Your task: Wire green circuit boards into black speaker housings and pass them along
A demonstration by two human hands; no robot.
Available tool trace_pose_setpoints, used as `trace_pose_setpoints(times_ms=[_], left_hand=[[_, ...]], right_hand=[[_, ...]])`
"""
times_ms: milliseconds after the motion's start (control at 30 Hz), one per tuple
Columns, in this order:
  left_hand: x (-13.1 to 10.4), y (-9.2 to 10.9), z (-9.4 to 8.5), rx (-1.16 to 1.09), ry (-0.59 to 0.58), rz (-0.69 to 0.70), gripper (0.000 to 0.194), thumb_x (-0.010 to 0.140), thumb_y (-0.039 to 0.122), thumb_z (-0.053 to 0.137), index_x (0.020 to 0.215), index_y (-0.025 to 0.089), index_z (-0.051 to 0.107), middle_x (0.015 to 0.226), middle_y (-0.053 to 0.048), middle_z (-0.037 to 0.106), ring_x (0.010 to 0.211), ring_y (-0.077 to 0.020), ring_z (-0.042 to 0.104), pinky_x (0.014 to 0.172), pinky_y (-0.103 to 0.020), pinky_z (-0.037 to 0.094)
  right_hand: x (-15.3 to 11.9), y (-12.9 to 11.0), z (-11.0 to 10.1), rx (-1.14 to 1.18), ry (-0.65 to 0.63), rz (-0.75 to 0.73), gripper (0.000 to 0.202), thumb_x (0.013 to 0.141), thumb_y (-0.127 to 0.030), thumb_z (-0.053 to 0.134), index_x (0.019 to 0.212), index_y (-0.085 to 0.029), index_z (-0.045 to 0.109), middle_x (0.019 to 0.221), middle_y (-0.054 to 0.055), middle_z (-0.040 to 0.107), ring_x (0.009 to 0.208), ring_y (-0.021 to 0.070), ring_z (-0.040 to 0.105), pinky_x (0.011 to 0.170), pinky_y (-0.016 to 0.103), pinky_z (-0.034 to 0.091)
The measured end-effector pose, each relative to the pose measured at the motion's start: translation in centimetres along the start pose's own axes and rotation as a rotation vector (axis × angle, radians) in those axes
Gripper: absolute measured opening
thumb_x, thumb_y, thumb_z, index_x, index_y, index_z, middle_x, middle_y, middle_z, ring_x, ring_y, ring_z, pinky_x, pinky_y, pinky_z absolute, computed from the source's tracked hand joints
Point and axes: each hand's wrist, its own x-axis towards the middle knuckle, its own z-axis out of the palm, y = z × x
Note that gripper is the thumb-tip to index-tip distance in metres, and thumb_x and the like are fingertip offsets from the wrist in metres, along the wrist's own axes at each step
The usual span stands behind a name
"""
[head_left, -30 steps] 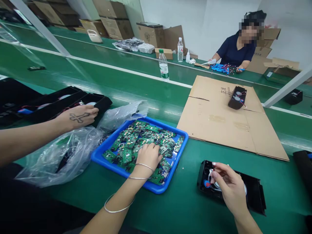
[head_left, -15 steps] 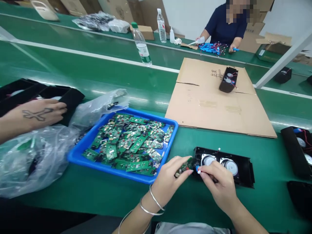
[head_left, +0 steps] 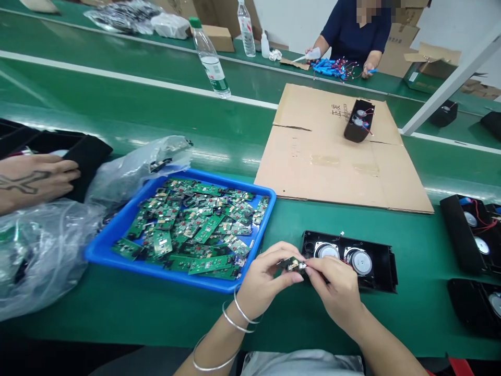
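Note:
My left hand (head_left: 262,277) is closed on a small green circuit board (head_left: 291,264), holding it tilted between thumb and fingers. At the board's right end, my right hand (head_left: 340,287) pinches a small white connector (head_left: 302,266); whether it is seated in the board I cannot tell. Just behind both hands lies an open black speaker housing (head_left: 385,267) with two round speakers (head_left: 360,262) inside, partly covered by my right hand. Left of my hands, a blue tray (head_left: 156,273) is full of loose green circuit boards (head_left: 209,228).
Cardboard (head_left: 324,180) lies behind, bearing another speaker housing (head_left: 359,121). More housings (head_left: 462,235) sit at the right. Plastic bags (head_left: 47,256) and a neighbour's hand (head_left: 37,180) are at the left. A water bottle (head_left: 213,68) stands behind. Across the bench, a person (head_left: 352,31) handles blue parts.
My right hand has brought the white connector against the end of the circuit board. My left hand has turned the board slightly. The whole view has shifted a little.

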Motion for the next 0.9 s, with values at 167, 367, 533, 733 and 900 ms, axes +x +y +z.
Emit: trace_pose_setpoints(times_ms=[167,367,533,733,900], left_hand=[[-0.2,-0.6,0.3,-0.107,0.178,-0.162,0.028,0.073,0.041,0.064,0.083,0.015,0.067,0.070,-0.006,0.069,0.057,-0.0136,0.057,0.049,-0.024,0.047],[-0.8,-0.8,0.7,-0.292,0.345,-0.214,0.042,0.063,0.027,0.074,0.101,0.017,0.056,0.069,0.002,0.068,0.060,-0.0138,0.066,0.061,-0.025,0.057],[-1.2,-0.5,1.7,-0.331,0.394,-0.143,0.023,0.063,0.024,0.076,0.069,0.018,0.054,0.087,-0.005,0.074,0.076,-0.0188,0.070,0.066,-0.026,0.059],[-2.2,-1.2,1.9,-0.145,0.366,-0.148,0.030,0.068,0.030,0.072,0.094,0.017,0.068,0.091,-0.006,0.075,0.078,-0.0188,0.071,0.069,-0.023,0.058],[-2.3,-1.4,2.0,-0.083,0.393,-0.094,0.022,0.069,0.028,0.071,0.088,0.019,0.071,0.084,-0.005,0.075,0.073,-0.0193,0.071,0.062,-0.021,0.058]], right_hand=[[-0.1,0.0,0.0,-0.031,0.044,0.029,0.017,0.090,-0.014,0.046,0.087,-0.017,0.062,0.070,0.003,0.063,0.062,0.0124,0.057,0.055,0.024,0.047],[-0.4,-0.7,0.4,-0.109,-0.001,0.030,0.025,0.092,-0.018,0.041,0.075,-0.017,0.060,0.059,0.000,0.053,0.053,0.0112,0.046,0.049,0.024,0.038],[-0.5,-1.0,1.4,-0.189,0.028,-0.023,0.027,0.091,-0.015,0.039,0.071,-0.017,0.056,0.059,0.001,0.053,0.056,0.0130,0.043,0.054,0.027,0.035],[-0.1,-0.9,1.7,-0.228,0.071,-0.025,0.024,0.090,-0.012,0.041,0.072,-0.017,0.056,0.063,0.003,0.057,0.059,0.0145,0.044,0.056,0.028,0.035],[-0.1,-0.9,1.6,-0.230,0.058,-0.027,0.026,0.089,-0.011,0.041,0.067,-0.017,0.054,0.061,0.003,0.057,0.057,0.0146,0.043,0.056,0.028,0.033]])
